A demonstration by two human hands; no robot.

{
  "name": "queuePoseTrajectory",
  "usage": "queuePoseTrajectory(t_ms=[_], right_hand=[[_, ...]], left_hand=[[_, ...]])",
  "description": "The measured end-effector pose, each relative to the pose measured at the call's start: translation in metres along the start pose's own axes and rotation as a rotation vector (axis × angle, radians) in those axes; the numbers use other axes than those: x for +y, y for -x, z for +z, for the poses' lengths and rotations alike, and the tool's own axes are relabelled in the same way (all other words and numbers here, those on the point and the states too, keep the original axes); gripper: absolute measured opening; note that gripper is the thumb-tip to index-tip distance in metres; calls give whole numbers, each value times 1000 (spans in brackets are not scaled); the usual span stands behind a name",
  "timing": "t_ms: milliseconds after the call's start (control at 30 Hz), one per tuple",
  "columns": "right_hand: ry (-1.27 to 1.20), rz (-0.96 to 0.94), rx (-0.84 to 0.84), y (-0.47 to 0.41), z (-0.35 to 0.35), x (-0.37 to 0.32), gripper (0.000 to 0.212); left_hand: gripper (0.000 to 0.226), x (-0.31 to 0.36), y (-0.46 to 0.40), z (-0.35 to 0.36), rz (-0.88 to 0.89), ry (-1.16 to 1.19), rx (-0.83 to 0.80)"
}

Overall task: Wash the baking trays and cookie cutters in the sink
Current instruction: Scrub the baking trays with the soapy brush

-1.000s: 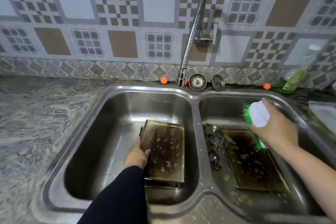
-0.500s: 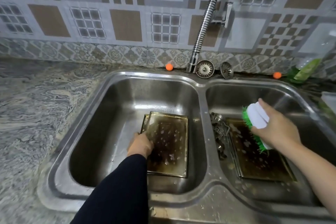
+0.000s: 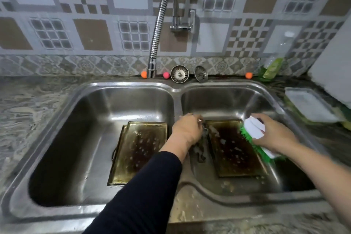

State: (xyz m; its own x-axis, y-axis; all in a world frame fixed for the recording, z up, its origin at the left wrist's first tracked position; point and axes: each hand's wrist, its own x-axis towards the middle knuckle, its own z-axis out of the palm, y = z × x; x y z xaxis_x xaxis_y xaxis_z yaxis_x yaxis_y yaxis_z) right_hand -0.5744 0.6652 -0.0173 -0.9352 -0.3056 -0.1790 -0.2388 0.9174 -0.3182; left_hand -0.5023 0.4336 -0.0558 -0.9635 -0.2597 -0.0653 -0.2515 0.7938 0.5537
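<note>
The left hand (image 3: pixel 187 129) reaches onto the dull metal cookie cutters (image 3: pixel 200 148), grip unclear; the right hand (image 3: pixel 273 135) grasps a white-handled, green-bristled scrubbing brush (image 3: pixel 254 135) over the greasy rectangular baking tray (image 3: pixel 233 150) between the hands.

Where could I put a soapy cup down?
Bare counter left of the sink, or the left basin floor behind the stacked trays. The right basin is crowded: tray, cookie cutters, both hands, brush.
</note>
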Motion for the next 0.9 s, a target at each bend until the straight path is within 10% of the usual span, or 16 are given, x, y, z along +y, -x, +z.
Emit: queuePoseTrajectory(t_ms=[333, 900], right_hand=[[-80, 47, 214, -55, -132, 112, 80], [-79, 3, 123, -179, -94, 182, 81]], left_hand=[[46, 51, -17, 118, -341, 102, -421], [45, 50, -43, 180, -519, -123, -172]])
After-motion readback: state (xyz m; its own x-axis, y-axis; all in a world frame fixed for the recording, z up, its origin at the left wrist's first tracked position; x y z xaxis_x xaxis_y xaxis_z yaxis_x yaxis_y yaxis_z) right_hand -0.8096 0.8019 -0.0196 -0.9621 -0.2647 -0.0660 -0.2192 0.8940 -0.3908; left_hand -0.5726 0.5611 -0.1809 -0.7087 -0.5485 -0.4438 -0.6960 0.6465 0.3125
